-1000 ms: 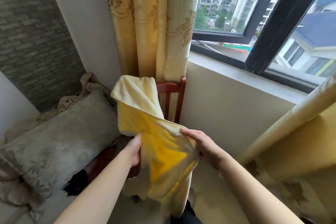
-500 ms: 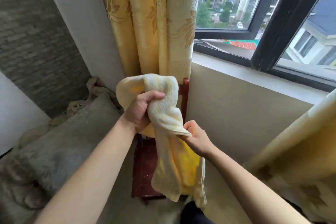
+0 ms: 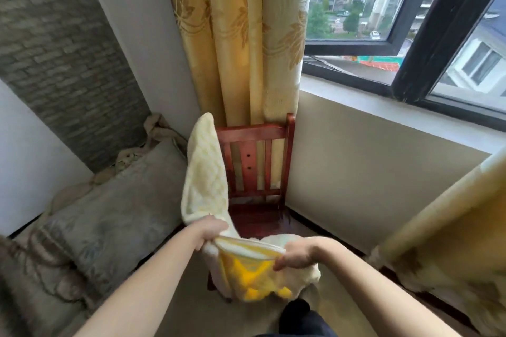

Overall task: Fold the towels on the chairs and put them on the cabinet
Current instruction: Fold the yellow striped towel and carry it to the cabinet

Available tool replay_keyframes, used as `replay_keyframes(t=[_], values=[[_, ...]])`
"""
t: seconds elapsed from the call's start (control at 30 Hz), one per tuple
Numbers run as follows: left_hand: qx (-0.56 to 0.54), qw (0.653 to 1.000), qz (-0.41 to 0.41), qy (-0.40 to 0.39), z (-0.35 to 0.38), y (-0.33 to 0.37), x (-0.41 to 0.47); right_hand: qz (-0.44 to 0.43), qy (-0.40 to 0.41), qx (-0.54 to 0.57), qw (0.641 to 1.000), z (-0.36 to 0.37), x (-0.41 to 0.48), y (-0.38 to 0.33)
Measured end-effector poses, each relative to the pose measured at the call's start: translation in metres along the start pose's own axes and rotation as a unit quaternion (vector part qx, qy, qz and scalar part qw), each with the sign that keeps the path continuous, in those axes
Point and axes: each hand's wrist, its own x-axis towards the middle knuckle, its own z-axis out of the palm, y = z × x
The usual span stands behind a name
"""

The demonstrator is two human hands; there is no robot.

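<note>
Yellow terry towel: not yet folded, held before the red wooden chair.
Left hand, right hand: fingers clamped on its edge.
Remaining: folding, cabinet.

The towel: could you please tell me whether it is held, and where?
The towel is held: left hand and right hand pinch the edge stretched between them.

towel: fluffy terry cloth (matt) | chair: glossy red-brown wood | curtain: satiny patterned fabric
</note>
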Motion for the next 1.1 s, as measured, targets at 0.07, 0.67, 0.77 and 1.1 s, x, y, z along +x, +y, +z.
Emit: replay_keyframes(t=[0.07,0.67,0.77,1.1], values=[[-0.122,0.992,0.004,-0.010,0.007,0.005,-0.008,-0.016,0.031,0.026,0.999,0.007,0.005,0.010],[-0.129,0.984,-0.025,0.124,-0.019,-0.091,0.013,0.301,0.316,0.323,0.840,0.017,0.005,0.126],[0.055,0.964,-0.081,0.247,-0.047,-0.134,0.001,0.298,0.263,0.344,0.851,0.017,-0.044,0.140],[-0.179,0.978,-0.036,0.102,0.015,-0.148,0.009,0.162,0.141,0.515,0.830,0.047,-0.005,0.098]])
